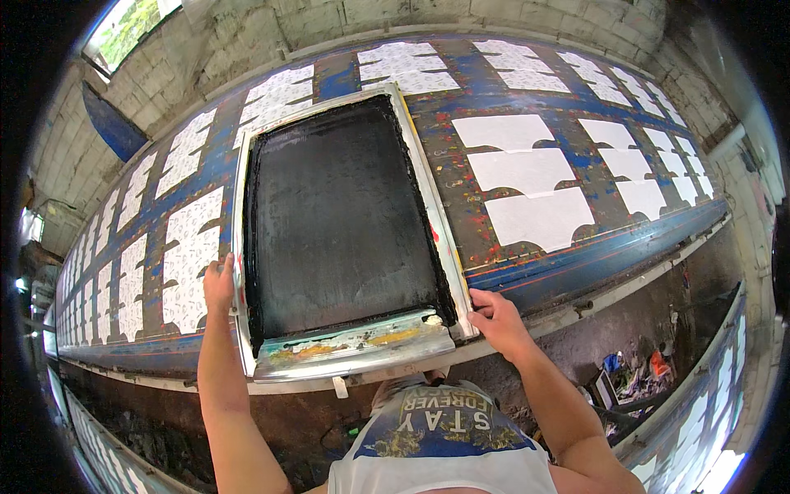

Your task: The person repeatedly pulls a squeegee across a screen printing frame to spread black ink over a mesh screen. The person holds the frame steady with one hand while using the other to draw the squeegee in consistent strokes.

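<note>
A large screen printing frame (243,198) with pale metal sides and a dark mesh (341,222) lies tilted slightly across the long table in front of me. My left hand (218,286) grips its left side, fingers wrapped on the outer edge. Opposite, my right hand (499,322) holds the right side near the close corner, thumb and fingers curled at the rim. Across the frame's near end rests a squeegee (362,347) smeared with teal and yellow ink. Black ink lines the mesh border. What lies beneath the frame is hidden.
White cut fabric pieces (527,173) lie in rows along the paint-stained table (527,284); those to the left and along the back carry a small print. A block wall (329,25) runs behind. Rags and scraps (638,370) lie low on the right, beside another table (708,395).
</note>
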{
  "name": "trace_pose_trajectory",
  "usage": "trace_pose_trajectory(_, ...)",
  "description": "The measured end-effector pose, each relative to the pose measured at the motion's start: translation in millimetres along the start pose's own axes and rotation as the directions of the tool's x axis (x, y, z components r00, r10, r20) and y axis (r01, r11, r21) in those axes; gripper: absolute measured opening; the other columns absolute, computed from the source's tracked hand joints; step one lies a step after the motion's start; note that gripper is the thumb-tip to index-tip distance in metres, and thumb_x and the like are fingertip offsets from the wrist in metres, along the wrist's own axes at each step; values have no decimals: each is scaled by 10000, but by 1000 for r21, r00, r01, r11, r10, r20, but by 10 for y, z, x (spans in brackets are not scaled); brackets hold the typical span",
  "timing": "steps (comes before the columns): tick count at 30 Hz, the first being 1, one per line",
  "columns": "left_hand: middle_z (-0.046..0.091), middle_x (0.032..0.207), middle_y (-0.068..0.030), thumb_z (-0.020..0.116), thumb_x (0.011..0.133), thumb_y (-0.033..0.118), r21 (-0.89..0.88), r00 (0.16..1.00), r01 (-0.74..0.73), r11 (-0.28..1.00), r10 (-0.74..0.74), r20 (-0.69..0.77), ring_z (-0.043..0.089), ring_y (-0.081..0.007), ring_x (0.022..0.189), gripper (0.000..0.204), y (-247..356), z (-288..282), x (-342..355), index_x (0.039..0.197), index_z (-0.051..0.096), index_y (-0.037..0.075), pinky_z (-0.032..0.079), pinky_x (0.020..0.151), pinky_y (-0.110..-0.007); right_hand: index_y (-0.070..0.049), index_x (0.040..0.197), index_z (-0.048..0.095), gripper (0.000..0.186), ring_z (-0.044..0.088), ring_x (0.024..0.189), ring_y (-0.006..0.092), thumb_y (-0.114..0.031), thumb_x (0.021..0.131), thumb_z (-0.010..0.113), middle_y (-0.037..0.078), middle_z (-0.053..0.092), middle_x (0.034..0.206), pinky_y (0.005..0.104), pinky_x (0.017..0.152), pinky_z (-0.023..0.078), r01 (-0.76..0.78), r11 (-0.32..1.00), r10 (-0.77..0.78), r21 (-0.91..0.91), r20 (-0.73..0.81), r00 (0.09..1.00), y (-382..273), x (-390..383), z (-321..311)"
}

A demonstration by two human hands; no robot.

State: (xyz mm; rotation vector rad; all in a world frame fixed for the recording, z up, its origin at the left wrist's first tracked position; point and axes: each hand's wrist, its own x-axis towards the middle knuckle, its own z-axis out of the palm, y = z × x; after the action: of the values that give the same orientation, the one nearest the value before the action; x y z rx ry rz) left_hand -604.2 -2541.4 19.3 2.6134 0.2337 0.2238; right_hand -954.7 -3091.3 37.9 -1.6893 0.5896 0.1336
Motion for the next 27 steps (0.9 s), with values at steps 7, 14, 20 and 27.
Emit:
trace_pose_trajectory(7,504,738,61,666,1093,548,-514,943,273,813,-121,310,422,-37,597,447,-129,-124,5,1037,705,106,321,503,-247,-29,1458,706,484,726,1021,238,-112,986,782,178,687,1308,383,921,594,55,991,-70,-121,-123,990,64,20,154)
trace_pose_trajectory(14,473,717,85,667,1090,568,-592,926,335,733,-140,350,344,-21,520,442,-120,-148,-16,1125,706,130,246,453,-233,-5,1361,775,353,704,997,163,-133,1032,756,119,760,1165,332,911,563,-103,994,86,-47,-285,955,-104,12,205)
trace_pose_trajectory(20,478,713,82,672,1090,544,-565,921,320,760,-108,375,351,-29,508,425,-208,-148,67,1151,704,125,252,442,-247,40,1327,776,316,685,991,97,-96,1043,741,62,774,1142,291,878,558,7,979,44,204,-244,969,-459,-195,101)
trace_pose_trajectory(27,460,680,66,616,1085,625,-604,911,376,703,-162,378,369,-61,505,524,508,-221,-60,1141,700,111,285,464,-275,21,1287,776,291,704,928,120,-118,1031,770,101,773,1108,303,813,575,214,977,-195,22,-332,923,-461,-98,-313)
